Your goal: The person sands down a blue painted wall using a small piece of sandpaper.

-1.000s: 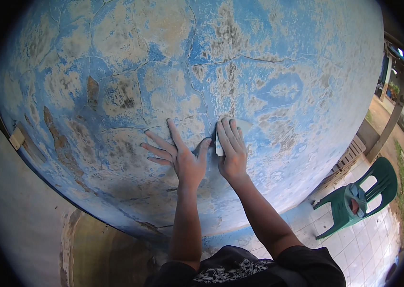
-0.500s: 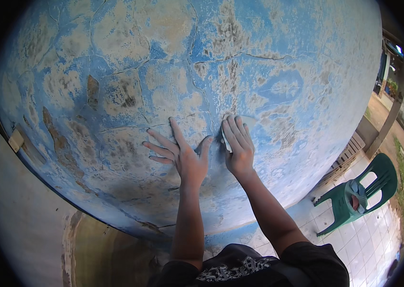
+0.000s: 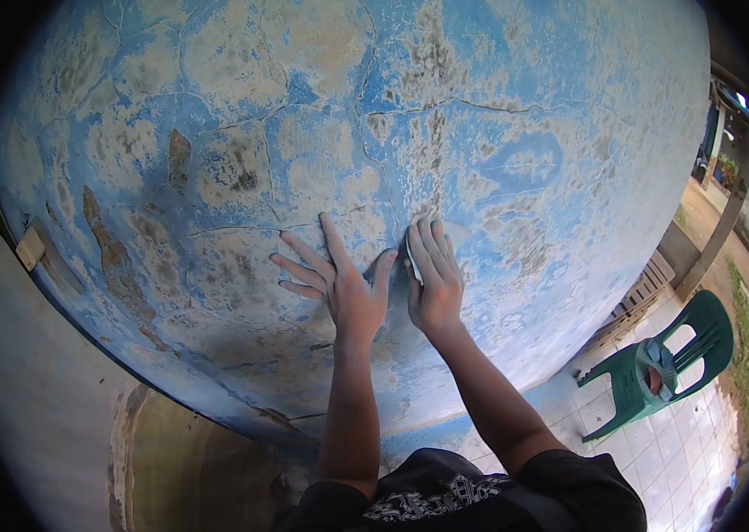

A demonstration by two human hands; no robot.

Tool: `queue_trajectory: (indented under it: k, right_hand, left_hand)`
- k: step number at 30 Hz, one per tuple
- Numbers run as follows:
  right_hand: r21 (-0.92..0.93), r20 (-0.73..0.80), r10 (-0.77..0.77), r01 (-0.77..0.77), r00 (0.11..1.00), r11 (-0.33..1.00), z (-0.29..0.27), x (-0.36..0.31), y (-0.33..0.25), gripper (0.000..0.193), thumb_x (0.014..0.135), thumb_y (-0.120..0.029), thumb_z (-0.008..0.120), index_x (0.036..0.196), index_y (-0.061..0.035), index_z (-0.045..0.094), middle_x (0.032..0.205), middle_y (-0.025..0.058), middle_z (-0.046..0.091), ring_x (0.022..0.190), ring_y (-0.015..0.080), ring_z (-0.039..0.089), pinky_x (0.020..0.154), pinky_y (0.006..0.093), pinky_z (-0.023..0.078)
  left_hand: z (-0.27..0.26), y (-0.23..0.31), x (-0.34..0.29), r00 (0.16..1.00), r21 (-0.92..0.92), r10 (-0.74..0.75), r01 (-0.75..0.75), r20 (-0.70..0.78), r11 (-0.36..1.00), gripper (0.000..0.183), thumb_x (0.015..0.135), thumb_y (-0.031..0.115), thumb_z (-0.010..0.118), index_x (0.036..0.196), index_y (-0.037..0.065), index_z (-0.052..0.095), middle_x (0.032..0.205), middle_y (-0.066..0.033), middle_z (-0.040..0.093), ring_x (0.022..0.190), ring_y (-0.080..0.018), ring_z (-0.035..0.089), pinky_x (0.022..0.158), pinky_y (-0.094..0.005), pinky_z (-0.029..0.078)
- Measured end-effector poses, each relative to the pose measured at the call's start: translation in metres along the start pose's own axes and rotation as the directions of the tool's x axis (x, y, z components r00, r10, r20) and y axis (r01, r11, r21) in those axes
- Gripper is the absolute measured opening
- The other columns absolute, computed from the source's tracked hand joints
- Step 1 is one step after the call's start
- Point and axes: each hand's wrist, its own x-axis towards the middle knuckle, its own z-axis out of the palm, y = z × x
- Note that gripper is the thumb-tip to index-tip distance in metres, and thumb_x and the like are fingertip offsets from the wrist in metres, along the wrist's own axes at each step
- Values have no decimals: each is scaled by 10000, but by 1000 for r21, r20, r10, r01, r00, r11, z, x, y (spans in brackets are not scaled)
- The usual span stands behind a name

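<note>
In front of me is a wall (image 3: 321,168) with worn, cracked blue paint and pale bare patches. My left hand (image 3: 352,297) lies against it with fingers spread, holding nothing. Beside it, my right hand (image 3: 434,279) presses a pale sheet of sandpaper (image 3: 459,233) to the wall, fingers together and pointing up. Most of the sheet is hidden under the palm and fingers; only thin edges show. Whitish dust coats the fingers of both hands.
A green plastic chair (image 3: 636,390) with a bag-like bundle (image 3: 657,371) on it stands at the right on white floor tiles (image 3: 658,461). A switch box (image 3: 31,249) sits by the wall's left edge. Wooden slats (image 3: 640,293) lean at the right.
My right hand has shifted slightly left with the sandpaper, closer to the left hand. The left hand keeps its place on the wall, and the view has tilted a little.
</note>
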Motion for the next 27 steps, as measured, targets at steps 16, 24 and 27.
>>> queue_trajectory:
  k: [16,24,27]
  right_hand:
    - [34,-62,38,-36,997,999,-1,17,-1,494,959,55,613,1446,-20,651,1512,239,597,1477,454,480,1211,560,389]
    - [51,-189,8,1,982,999,3,86,-25,521,935,37,625,1450,-36,653,1519,206,605,1478,438,487,1211,556,394]
    - [75,-157,-24,37,987,997,4,80,-30,553,903,22,638,1451,-47,656,1522,188,610,1476,423,499,1207,548,405]
  left_hand:
    - [3,0,-4,1000,6,20,-20,-3,1000,1121,952,640,699,1727,92,101,1686,-411,-204,1485,-672,-298,1082,-853,-148]
    - [6,-13,-10,997,60,70,-71,13,996,1088,942,565,749,1723,97,154,1705,-402,-149,1500,-670,-269,1092,-850,-137]
    - [5,-18,-12,998,58,53,-55,25,997,1075,944,564,746,1722,100,167,1707,-398,-150,1502,-666,-270,1095,-848,-136]
